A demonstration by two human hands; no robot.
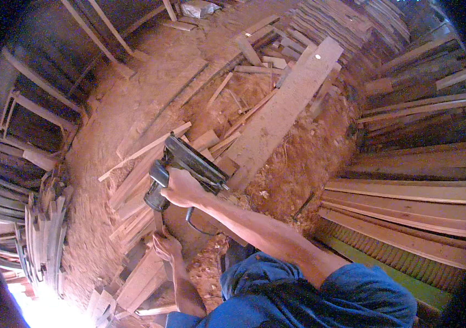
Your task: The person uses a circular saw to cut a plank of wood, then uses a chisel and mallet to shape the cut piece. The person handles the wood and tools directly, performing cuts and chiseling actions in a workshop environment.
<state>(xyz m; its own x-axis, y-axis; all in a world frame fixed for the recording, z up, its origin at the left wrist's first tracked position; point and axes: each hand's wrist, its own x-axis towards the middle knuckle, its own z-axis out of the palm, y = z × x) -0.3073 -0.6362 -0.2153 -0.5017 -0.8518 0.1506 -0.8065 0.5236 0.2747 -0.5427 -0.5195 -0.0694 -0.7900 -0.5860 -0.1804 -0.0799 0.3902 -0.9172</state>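
My right hand (184,187) is closed round the handle of a black corded power tool (194,161) with a long flat base, which looks like an electric planer. It is tilted on its side, above the end of a pile of boards. A dark cord (193,220) loops from it toward my body. Nearer to me, my left hand (166,247) has its fingers pressed together at the lower end of a narrow strip of wood (158,221) below the tool. Part of that grip is hidden. Beside the left hand lies a wide board (141,280) on the pile.
A long wide plank (285,109) slants away across scrap wood (255,68). Stacked boards (402,191) line the right side above a green surface (402,273). Curved slats (47,229) stand at the left. Wood dust and chips cover the dirt floor (112,115).
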